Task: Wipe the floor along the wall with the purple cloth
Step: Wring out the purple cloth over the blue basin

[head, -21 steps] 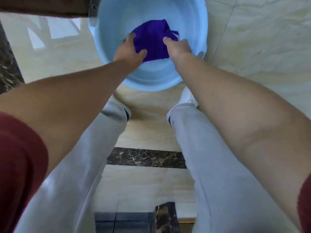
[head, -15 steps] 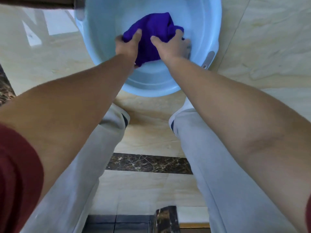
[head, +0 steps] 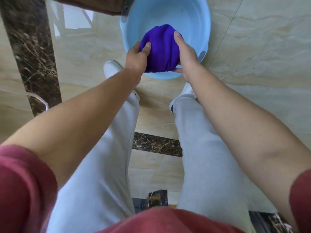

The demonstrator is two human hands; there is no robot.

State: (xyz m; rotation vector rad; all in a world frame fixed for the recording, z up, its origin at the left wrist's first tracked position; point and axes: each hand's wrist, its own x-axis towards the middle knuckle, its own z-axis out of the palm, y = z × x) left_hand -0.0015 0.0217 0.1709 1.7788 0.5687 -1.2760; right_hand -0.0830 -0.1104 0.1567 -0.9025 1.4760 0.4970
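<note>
A bunched purple cloth (head: 161,49) hangs between both hands over the near rim of a light blue plastic basin (head: 190,15) that stands on the beige floor tiles. My left hand (head: 137,59) grips the cloth's left side with the thumb pressed into it. My right hand (head: 186,54) holds the right side, fingers wrapped underneath. The cloth's lower end is partly hidden by the hands.
My legs in grey trousers and white shoes (head: 111,68) stand just before the basin. A dark marble strip (head: 33,52) runs along the floor at left. A brown wooden edge (head: 87,5) lies at the top left, and a white cable (head: 42,100) crosses the left floor.
The cloth has come up out of the basin's bottom toward me, gathered into a tighter bundle between both hands. The camera view has shifted, so the basin sits further right.
</note>
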